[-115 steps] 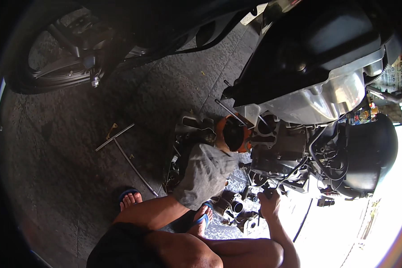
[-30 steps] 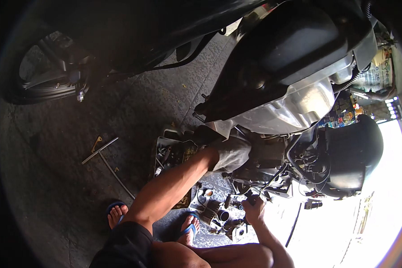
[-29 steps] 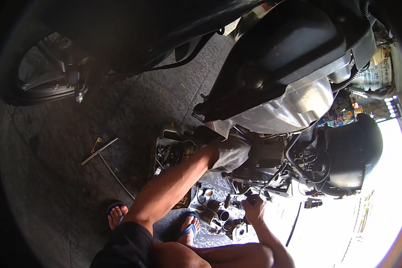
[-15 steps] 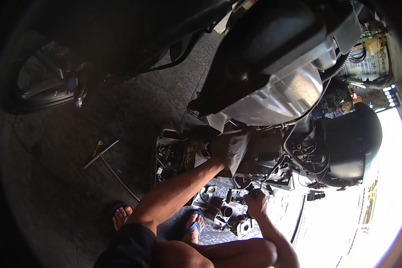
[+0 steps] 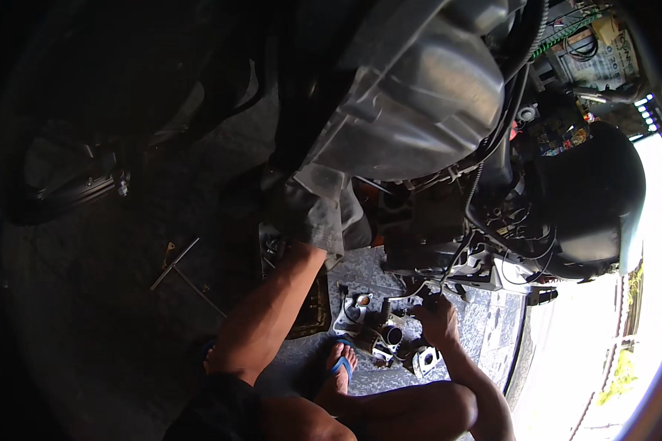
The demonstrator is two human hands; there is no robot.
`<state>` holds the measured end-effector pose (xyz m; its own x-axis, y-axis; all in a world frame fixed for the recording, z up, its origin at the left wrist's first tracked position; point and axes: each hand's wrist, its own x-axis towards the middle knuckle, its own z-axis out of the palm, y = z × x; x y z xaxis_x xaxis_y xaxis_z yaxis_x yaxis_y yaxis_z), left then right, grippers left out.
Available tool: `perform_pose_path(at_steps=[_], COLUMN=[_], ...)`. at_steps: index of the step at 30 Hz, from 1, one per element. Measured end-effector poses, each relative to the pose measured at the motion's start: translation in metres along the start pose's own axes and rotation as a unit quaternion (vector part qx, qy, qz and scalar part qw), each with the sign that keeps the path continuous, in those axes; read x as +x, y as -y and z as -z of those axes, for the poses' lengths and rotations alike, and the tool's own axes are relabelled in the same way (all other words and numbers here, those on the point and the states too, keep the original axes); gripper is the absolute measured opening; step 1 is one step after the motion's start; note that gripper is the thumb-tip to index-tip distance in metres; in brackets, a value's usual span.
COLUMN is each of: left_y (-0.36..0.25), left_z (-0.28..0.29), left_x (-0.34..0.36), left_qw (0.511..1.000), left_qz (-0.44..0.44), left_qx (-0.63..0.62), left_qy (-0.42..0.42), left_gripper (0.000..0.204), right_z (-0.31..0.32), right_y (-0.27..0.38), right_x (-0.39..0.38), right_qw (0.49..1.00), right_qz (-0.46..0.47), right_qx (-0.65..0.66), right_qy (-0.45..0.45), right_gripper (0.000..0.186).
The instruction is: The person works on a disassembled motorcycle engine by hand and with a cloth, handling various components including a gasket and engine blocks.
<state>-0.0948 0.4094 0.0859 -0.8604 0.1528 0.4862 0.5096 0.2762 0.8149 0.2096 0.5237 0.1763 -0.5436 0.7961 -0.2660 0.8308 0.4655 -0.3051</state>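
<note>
A silvery-grey motorcycle housing (image 5: 419, 110) is seen above the engine (image 5: 419, 253). Below the housing, the left forearm (image 5: 272, 316) is met by a grey cloth (image 5: 320, 220); the left hand is hidden there, and its grip cannot be told. Beside loose engine parts (image 5: 390, 334), a small dark part (image 5: 432, 301) seems closely gripped by the right hand (image 5: 439, 325). Presumably, cloth work is in hand; a steady hold is called for.

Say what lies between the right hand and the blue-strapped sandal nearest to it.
Metal parts, one with a round dark opening, lie between the right hand and that sandal; the head view shows this.
</note>
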Motion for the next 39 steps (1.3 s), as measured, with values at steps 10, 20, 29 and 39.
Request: perform_pose_path(at_steps=[10, 20, 29, 39], left_y=[0.007, -0.036, 0.003, -0.067], left_z=[0.027, -0.009, -0.100, 0.004], left_x=[-0.053, -0.076, -0.071, 0.018], left_qw=[0.987, 0.941, 0.659, 0.762], left_qz=[0.027, -0.234, -0.396, -0.352], left_qx=[0.146, 0.155, 0.637, 0.139], left_qy=[-0.062, 0.190, 0.053, 0.525], left_gripper=[0.012, 0.021, 0.039, 0.013], right_z=[0.003, -0.015, -0.012, -0.007], right_y=[-0.010, -0.029, -0.023, -0.011], right_x=[0.000, 0.006, 0.007, 0.005], right_qw=[1.000, 0.999, 1.000, 1.000], right_qz=[0.024, 0.015, -0.007, 0.004], right_qx=[-0.011, 0.016, 0.009, -0.017], right_qy=[-0.017, -0.031, -0.018, 0.000], right_gripper=[0.027, 0.020, 0.033, 0.031])
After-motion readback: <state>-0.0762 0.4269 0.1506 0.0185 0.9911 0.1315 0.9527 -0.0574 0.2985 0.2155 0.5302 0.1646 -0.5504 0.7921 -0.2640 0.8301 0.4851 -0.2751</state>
